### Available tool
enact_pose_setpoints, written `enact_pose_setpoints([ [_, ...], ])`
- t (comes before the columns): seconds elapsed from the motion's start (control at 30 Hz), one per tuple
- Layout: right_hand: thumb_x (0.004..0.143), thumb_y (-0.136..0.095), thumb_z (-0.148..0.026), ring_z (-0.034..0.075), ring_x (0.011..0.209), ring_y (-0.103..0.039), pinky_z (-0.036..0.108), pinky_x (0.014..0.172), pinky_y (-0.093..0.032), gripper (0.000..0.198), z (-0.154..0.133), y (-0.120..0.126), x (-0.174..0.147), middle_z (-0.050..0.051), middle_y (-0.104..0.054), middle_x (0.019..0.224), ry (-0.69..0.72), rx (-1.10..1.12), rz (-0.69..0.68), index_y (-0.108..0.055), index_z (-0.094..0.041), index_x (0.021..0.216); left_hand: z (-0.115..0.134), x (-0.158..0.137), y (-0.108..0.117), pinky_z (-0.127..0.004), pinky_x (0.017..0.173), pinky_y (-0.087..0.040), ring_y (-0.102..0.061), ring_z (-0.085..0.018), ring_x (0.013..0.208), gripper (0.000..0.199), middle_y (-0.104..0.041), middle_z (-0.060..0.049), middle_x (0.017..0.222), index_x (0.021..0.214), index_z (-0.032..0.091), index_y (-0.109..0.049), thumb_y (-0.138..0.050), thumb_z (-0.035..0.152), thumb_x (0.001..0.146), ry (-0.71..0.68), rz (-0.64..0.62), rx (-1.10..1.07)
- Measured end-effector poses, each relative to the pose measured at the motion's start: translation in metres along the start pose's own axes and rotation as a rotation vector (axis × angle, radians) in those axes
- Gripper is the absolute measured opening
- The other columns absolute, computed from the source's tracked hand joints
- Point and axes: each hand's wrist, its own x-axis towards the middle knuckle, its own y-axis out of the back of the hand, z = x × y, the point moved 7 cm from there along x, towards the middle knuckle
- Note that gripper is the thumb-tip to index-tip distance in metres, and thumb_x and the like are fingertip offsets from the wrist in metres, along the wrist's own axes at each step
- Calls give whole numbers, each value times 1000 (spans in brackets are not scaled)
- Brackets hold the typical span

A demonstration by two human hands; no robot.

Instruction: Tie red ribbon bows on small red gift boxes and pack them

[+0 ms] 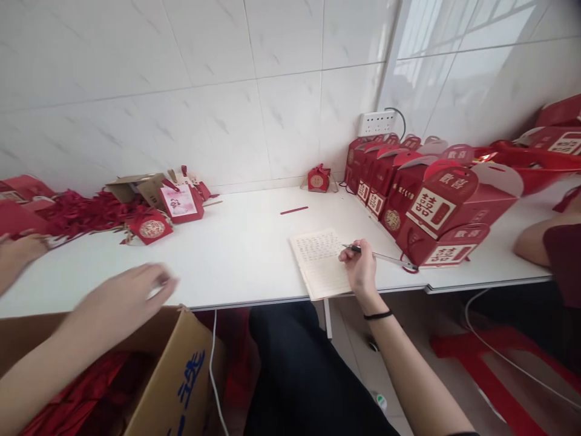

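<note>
In the head view my right hand [361, 266], with a black band at the wrist, grips a pen [351, 247] with a dark front end. Its tip is over a small notebook [318, 248] with rows of handwriting on the upper part. The notebook lies at the table's front edge. My left hand [124, 297] hangs above an open cardboard box [181, 357] with red material inside. Motion blurs that hand; thumb and fingers look apart, with nothing visible held. Beyond it on the table sits a small red gift box [152, 227] with a round gold emblem.
Red gift boxes with handles [436, 206] are stacked at right, before a red basin [521, 163]. A thin red strip [294, 211] and another small red box [318, 179] lie mid-table. Co-workers' arms show at both sides: a hand [20, 254] at left, an elbow at right.
</note>
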Motion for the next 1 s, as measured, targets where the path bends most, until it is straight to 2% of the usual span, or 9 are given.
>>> enact_pose_setpoints([
  [0.1, 64, -62, -42, 7, 41, -37, 19, 44, -34, 33, -3, 3, 0, -9, -34, 45, 19, 16, 7, -39, -19, 61, 90, 66, -48, -29, 73, -42, -56, -17, 77, 17, -61, -1, 81, 73, 19, -53, -42, 29, 81, -260, -94, -31],
  [0.2, 64, -64, -38, 5, 39, -28, 18, 40, -28, 32, -5, 2, 0, -9, -31, 44, 1, 48, -23, -40, -18, 57, 176, 120, -94, -33, 78, -41, -55, -21, 82, 16, -62, -6, 79, 72, 16, -55, -43, 23, 81, -487, -3, -59],
  [0.3, 68, -65, -36, 5, 38, -23, 17, 38, -24, 35, -4, 0, 0, -9, -28, 42, -57, 111, -71, -39, -17, 53, 216, 154, -134, -35, 79, -42, -54, -22, 84, 19, -61, -8, 78, 72, 15, -56, -41, 22, 83, -508, 55, -168],
  [0.4, 73, -63, -37, 6, 37, -19, 17, 35, -22, 39, -4, 3, 0, -9, -24, 39, -103, 187, -83, -37, -18, 51, 220, 168, -163, -33, 78, -43, -54, -20, 81, 22, -61, -8, 78, 72, 15, -56, -39, 22, 84, -479, 59, -262],
  [0.53, 75, -60, -36, 7, 36, -12, 18, 32, -19, 41, -5, 10, 1, -9, -19, 37, -137, 249, -71, -34, -19, 50, 201, 177, -180, -27, 67, -45, -56, -16, 71, 20, -61, -4, 76, 76, 16, -58, -41, 25, 83, -436, -20, -397],
  [0.7, 79, -54, -34, 7, 35, -11, 18, 31, -20, 41, -8, 9, -3, -8, -19, 36, -117, 210, -119, -33, -18, 48, 194, 183, -187, -25, 63, -43, -55, -14, 68, 15, -60, -1, 77, 74, 18, -59, -47, 27, 77, -422, -158, -511],
  [0.9, 87, -42, -31, 8, 34, -12, 18, 33, -21, 43, -14, 4, -7, -7, -17, 36, -38, 77, -222, -32, -18, 48, 199, 185, -191, -25, 57, -39, -54, -14, 65, 14, -59, 1, 68, 72, 20, -54, -42, 25, 78, -393, -176, -467],
  [1.0, 88, -41, -29, 8, 35, -15, 19, 34, -20, 40, -17, 3, -15, -7, -19, 38, 74, -63, -227, -33, -18, 50, 200, 184, -191, -26, 57, -38, -54, -14, 66, 14, -59, 1, 70, 71, 20, -52, -42, 24, 78, -405, -155, -443],
])
